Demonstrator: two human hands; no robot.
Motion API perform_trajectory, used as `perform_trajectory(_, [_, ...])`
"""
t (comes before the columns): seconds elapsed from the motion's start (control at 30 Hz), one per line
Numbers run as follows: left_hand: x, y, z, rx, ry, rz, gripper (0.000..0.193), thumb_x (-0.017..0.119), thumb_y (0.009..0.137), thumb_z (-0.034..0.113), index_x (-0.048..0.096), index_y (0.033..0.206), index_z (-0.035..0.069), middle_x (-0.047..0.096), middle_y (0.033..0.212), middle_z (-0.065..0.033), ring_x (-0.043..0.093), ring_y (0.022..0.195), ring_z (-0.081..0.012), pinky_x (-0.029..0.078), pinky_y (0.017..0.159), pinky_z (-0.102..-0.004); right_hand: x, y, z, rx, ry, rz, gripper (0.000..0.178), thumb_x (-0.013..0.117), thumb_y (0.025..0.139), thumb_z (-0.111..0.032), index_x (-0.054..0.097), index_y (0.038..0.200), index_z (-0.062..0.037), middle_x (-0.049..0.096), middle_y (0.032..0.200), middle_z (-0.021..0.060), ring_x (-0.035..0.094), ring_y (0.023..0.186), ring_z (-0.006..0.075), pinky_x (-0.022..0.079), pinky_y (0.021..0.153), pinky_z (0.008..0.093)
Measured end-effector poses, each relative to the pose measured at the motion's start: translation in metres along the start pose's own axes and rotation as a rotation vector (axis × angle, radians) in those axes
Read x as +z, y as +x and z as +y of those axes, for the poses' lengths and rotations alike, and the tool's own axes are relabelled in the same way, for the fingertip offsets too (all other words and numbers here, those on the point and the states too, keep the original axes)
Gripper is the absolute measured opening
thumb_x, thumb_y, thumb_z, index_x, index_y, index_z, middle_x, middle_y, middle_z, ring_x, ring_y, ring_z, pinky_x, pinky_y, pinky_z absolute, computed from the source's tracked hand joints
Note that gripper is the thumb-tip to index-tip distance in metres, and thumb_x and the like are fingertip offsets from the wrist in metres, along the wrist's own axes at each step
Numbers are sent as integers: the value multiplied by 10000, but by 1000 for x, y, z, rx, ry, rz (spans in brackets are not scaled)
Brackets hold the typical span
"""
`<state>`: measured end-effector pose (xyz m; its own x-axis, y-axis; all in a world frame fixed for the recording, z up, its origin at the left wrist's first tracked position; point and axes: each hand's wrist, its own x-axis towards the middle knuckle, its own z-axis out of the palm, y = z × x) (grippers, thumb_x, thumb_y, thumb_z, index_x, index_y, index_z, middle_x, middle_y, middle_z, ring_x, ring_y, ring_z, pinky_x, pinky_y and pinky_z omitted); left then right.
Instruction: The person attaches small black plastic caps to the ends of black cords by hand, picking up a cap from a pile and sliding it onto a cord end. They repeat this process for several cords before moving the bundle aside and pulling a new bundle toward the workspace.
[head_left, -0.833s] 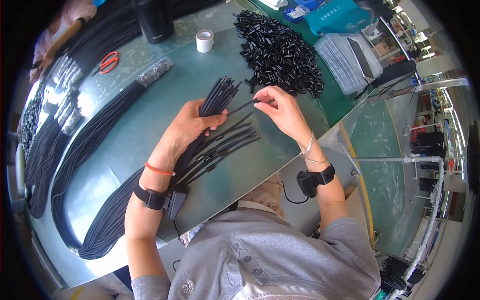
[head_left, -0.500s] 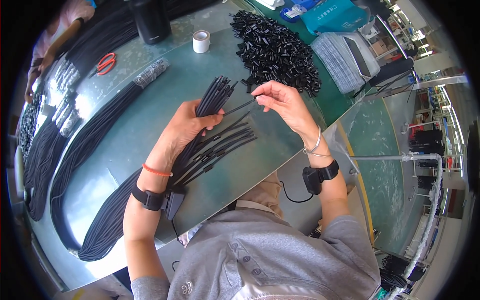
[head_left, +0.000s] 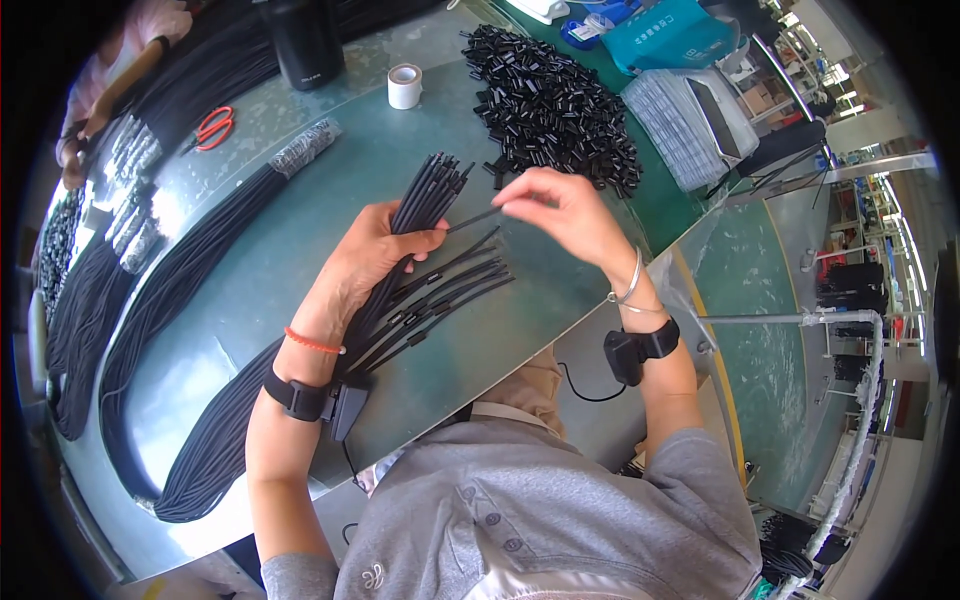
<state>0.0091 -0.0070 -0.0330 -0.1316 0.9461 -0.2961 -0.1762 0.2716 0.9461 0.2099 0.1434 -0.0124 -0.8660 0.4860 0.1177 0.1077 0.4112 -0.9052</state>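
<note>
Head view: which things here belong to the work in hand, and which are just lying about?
In the work, judging by the hands:
black cord bundle, gripped by the left hand
single cord, pinched by the right hand
probably the heap of small black tubes

Apparently just lying about:
white tape roll
red-handled scissors
black bottle
teal bag

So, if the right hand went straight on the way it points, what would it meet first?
Past its pinched black cord, the right hand would probably meet the black cord bundle held by the left hand; depth is unclear.
</note>
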Motion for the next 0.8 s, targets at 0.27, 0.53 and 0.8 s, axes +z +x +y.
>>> perform_trajectory(0.27, [2, 1, 1, -36, -148, 3, 202, 714, 822, 130, 627, 948, -2, 604, 785, -6, 526, 670, -84, 430, 603, -225, 55, -7, -11, -356, -760, 30, 101, 668, 801, -96, 626, 890, -74, 604, 732, 70, 613, 738, 252, 478, 629, 351])
perform_trajectory(0.53, [2, 0, 4, -83, -128, -4, 196, 714, 821, 114, 615, 935, -12, 599, 779, -10, 533, 654, -85, 431, 599, -219, 31, 17, 22, -67, -684, 303, 67, 631, 856, -59, 591, 906, -40, 619, 788, 105, 631, 745, 249, 505, 636, 331])
perform_trajectory(0.8, [1, 1, 2, -44, -85, 8, 205, 738, 799, 107, 631, 936, -2, 598, 761, 0, 530, 646, -78, 422, 587, -217, 23, 6, 17, 182, 71, 69, 133, 642, 868, -32, 618, 998, -27, 639, 927, 40, 616, 855, 109, 493, 715, 241])
